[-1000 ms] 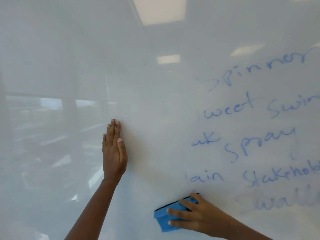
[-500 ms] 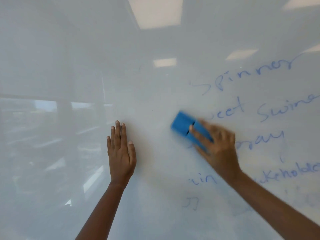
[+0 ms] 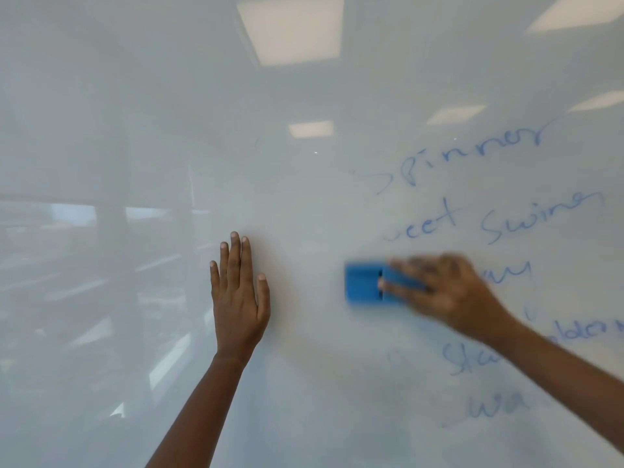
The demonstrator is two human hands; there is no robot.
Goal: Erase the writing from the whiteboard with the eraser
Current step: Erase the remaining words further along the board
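Glossy whiteboard (image 3: 135, 130) mirrors ceiling lights (image 3: 290, 28); right hand (image 3: 449, 295) grips blue eraser (image 3: 363, 287), left hand (image 3: 241, 295) flat, open

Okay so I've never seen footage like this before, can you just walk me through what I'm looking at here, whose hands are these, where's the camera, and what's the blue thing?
There is no machine here. The picture comes from a wide-angle camera worn on a person's head, so you see their own two bare arms reaching forward.

The big glossy surface is a whiteboard standing upright in front of them. The pale rectangles on it are reflections of ceiling lights.

The left hand lies flat and open against the board, fingers pointing up, holding nothing.

The right hand grips a blue eraser pressed to the board. Both look blurred, which suggests a quick wipe.

On the right side is blue handwriting: "spinner" at the top, partly wiped words beneath it. The area left of the eraser shows no writing.
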